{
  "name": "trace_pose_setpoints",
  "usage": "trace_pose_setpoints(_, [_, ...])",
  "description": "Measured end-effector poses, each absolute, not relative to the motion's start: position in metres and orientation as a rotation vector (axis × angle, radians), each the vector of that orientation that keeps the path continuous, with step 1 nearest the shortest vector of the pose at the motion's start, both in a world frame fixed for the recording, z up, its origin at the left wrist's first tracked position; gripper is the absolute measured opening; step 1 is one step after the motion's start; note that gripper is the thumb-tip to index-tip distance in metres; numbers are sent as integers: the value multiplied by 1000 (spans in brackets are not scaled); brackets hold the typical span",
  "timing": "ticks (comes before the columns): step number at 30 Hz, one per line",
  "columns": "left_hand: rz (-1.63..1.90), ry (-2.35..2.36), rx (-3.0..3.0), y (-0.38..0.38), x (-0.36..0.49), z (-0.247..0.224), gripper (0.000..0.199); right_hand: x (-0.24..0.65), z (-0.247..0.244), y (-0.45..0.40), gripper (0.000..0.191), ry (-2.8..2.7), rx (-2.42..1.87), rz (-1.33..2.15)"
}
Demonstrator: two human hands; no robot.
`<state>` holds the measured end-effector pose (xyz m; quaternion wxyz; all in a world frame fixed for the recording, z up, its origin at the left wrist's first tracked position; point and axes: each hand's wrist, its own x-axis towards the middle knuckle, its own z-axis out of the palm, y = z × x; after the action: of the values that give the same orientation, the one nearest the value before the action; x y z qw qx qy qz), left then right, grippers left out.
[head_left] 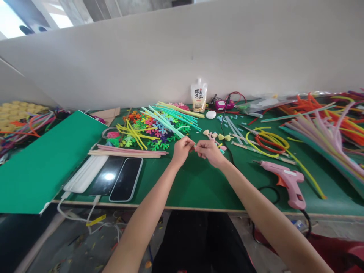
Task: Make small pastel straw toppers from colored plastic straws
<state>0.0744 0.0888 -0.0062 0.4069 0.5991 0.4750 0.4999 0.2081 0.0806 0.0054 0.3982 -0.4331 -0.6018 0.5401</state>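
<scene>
My left hand (181, 151) and my right hand (209, 151) meet above the middle of the table, both closed in a pinch. A small bit of mint-green pipe cleaner (195, 145) shows between the fingertips; the fingers cover most of it. Long mint-green pipe cleaners (163, 122) slant down to just behind my left hand, resting over a pile of colourful snowflake-shaped pieces (159, 143). Just beyond my right hand lie small cream and pink bow-like pieces (224, 137).
A pink glue gun (287, 180) lies at right, near scissors (269, 143) and a yellow pipe cleaner coil (280, 141). Phones (126, 180), a white power bank (87, 174) and a green board (51, 163) occupy the left. A pouch (198, 96) stands by the wall.
</scene>
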Motion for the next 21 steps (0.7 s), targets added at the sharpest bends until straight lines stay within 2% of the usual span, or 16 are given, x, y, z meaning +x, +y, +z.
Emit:
trace_pose_setpoints(5, [1280, 1200, 1509, 89, 73, -5, 14, 209, 4, 81, 27, -1505, -1026, 1423])
trace_pose_setpoints(11, [1310, 1270, 1559, 87, 73, -7, 14, 208, 6, 81, 25, -1877, -1293, 861])
trace_pose_setpoints(21, [1232, 1252, 1596, 91, 76, -15, 9, 205, 6, 78, 36, -1962, -1293, 750])
